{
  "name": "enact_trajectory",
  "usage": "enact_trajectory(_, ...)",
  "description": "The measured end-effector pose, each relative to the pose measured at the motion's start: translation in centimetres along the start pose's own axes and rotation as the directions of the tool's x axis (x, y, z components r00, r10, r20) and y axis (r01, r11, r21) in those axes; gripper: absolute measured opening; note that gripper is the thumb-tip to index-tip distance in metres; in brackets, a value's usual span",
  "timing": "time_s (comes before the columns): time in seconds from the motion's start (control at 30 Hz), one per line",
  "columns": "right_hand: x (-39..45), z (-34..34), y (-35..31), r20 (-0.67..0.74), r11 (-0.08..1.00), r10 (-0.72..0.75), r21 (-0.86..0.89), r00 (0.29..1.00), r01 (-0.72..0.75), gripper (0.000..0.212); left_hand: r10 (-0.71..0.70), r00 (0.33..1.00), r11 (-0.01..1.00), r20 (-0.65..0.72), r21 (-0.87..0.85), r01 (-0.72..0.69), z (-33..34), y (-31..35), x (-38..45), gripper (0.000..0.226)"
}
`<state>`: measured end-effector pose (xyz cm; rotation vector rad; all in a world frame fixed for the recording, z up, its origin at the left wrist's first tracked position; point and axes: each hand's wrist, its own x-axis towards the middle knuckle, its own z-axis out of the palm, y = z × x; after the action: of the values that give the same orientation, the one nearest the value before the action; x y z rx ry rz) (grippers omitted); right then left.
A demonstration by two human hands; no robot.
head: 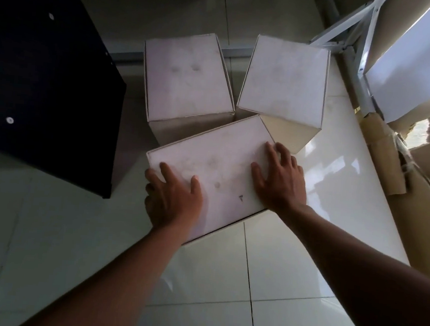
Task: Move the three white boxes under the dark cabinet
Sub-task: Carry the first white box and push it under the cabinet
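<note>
White cardboard, all three: none is under the dark cabinet (47, 78) yet, two boxes (190, 77) standing behind while the left hand (177, 198) and right hand (280, 179) press flat, unclenched, on the nearest box (213, 168).

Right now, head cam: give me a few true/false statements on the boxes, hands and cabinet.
1. Both hands rest on the nearest white box. True: left hand, right hand.
2. The three boxes are stacked. False: all stand side by side on the tiled floor.
3. The dark cabinet is left of the boxes. True.
4. The far-left box is open. False: its lid is closed.
5. The right hand grips the far-right box. False: nothing touches it.
</note>
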<state>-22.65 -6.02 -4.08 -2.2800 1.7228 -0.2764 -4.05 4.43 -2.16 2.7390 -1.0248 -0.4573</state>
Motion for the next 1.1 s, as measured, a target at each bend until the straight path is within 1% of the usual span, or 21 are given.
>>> enact_trajectory(0.03, -0.1, -0.1, 0.0, -0.002, 1.000, -0.001, -0.011, 1.000, 0.001, 0.063, 0.022, 0.999, 0.999, -0.032, 0.049, -0.020, -0.2, 0.0, 0.0, 0.072)
enact_trajectory(0.1, -0.9, -0.1, -0.4, -0.042, 0.999, 0.046, -0.005, 0.998, -0.046, 0.063, 0.120, 0.989, 0.986, -0.086, 0.129, -0.108, -0.7, 0.2, 1.1, 0.073)
enact_trajectory(0.17, -2.1, 0.2, -1.5, -0.108, 0.982, 0.183, 0.068, 0.977, -0.176, 0.067, 0.231, 0.971, 0.964, -0.061, 0.148, -0.220, -1.3, 0.9, 3.4, 0.076)
enact_trajectory(0.2, -2.9, 0.5, -2.1, -0.131, 0.955, 0.284, 0.128, 0.950, -0.268, 0.072, 0.287, 0.958, 0.949, -0.024, 0.142, -0.281, -1.5, 1.4, 4.6, 0.076)
enact_trajectory(0.27, -4.5, 1.0, -3.2, -0.128, 0.855, 0.491, 0.262, 0.861, -0.449, 0.086, 0.393, 0.919, 0.910, 0.037, 0.127, -0.394, -1.8, 2.4, 7.0, 0.076)
enact_trajectory(0.3, -5.1, 1.2, -3.8, -0.097, 0.784, 0.583, 0.330, 0.807, -0.526, 0.093, 0.423, 0.903, 0.897, 0.075, 0.110, -0.429, -1.9, 2.7, 7.9, 0.078)
enact_trajectory(0.33, -5.6, 1.5, -4.3, -0.051, 0.702, 0.659, 0.398, 0.750, -0.590, 0.100, 0.424, 0.897, 0.898, 0.126, 0.075, -0.434, -2.0, 3.0, 8.5, 0.081)
enact_trajectory(0.37, -5.9, 1.6, -4.8, 0.008, 0.616, 0.717, 0.463, 0.697, -0.638, 0.106, 0.404, 0.896, 0.908, 0.181, 0.039, -0.417, -1.9, 3.1, 8.9, 0.085)
enact_trajectory(0.4, -5.9, 1.7, -5.2, 0.072, 0.534, 0.748, 0.524, 0.659, -0.664, 0.112, 0.384, 0.898, 0.918, 0.214, 0.017, -0.397, -1.8, 3.1, 9.0, 0.088)
enact_trajectory(0.43, -5.7, 1.8, -5.5, 0.133, 0.459, 0.757, 0.589, 0.640, -0.665, 0.117, 0.379, 0.900, 0.920, 0.218, 0.021, -0.392, -1.6, 3.2, 8.9, 0.090)
enact_trajectory(0.5, -4.7, 1.9, -6.1, 0.209, 0.345, 0.736, 0.703, 0.644, -0.622, 0.123, 0.365, 0.917, 0.926, 0.162, 0.041, -0.376, -1.4, 3.3, 8.3, 0.089)
enact_trajectory(0.53, -4.1, 1.8, -6.2, 0.218, 0.330, 0.720, 0.727, 0.658, -0.602, 0.124, 0.341, 0.931, 0.936, 0.131, 0.048, -0.349, -1.3, 3.2, 8.0, 0.087)
enact_trajectory(0.57, -3.6, 1.7, -6.1, 0.217, 0.351, 0.698, 0.727, 0.682, -0.590, 0.122, 0.307, 0.945, 0.948, 0.110, 0.052, -0.314, -1.3, 3.0, 7.9, 0.086)
enact_trajectory(0.67, -2.8, 1.3, -4.8, 0.163, 0.499, 0.604, 0.686, 0.780, -0.529, 0.115, 0.233, 0.966, 0.968, 0.117, 0.071, -0.242, -1.2, 1.7, 7.5, 0.086)
enact_trajectory(0.73, -2.9, 1.3, -3.9, 0.128, 0.535, 0.567, 0.694, 0.814, -0.482, 0.113, 0.222, 0.966, 0.966, 0.131, 0.104, -0.236, -1.1, 0.9, 7.5, 0.090)
enact_trajectory(0.8, -3.9, 1.5, -3.4, 0.133, 0.501, 0.574, 0.723, 0.808, -0.475, 0.112, 0.226, 0.959, 0.968, 0.169, 0.069, -0.241, -0.7, 0.2, 7.4, 0.094)
enact_trajectory(0.83, -4.6, 1.7, -3.4, 0.143, 0.479, 0.581, 0.736, 0.801, -0.479, 0.109, 0.237, 0.952, 0.970, 0.195, 0.003, -0.242, -0.5, -0.1, 7.3, 0.093)
enact_trajectory(0.9, -6.2, 2.3, -3.6, 0.160, 0.443, 0.590, 0.755, 0.791, -0.483, 0.097, 0.277, 0.932, 0.952, 0.233, -0.201, -0.233, 0.1, -0.5, 7.0, 0.083)
enact_trajectory(0.97, -7.3, 2.6, -4.1, 0.183, 0.396, 0.611, 0.771, 0.770, -0.498, 0.088, 0.324, 0.909, 0.909, 0.263, -0.353, -0.222, 0.4, -0.6, 7.1, 0.074)
enact_trajectory(1.03, -7.5, 2.6, -4.7, 0.208, 0.357, 0.631, 0.778, 0.748, -0.518, 0.086, 0.366, 0.880, 0.882, 0.301, -0.415, -0.225, 0.2, -0.5, 7.3, 0.073)
enact_trajectory(1.1, -7.2, 2.4, -4.9, 0.218, 0.350, 0.636, 0.774, 0.740, -0.528, 0.084, 0.349, 0.884, 0.885, 0.313, -0.420, -0.200, 0.2, -0.5, 7.3, 0.076)
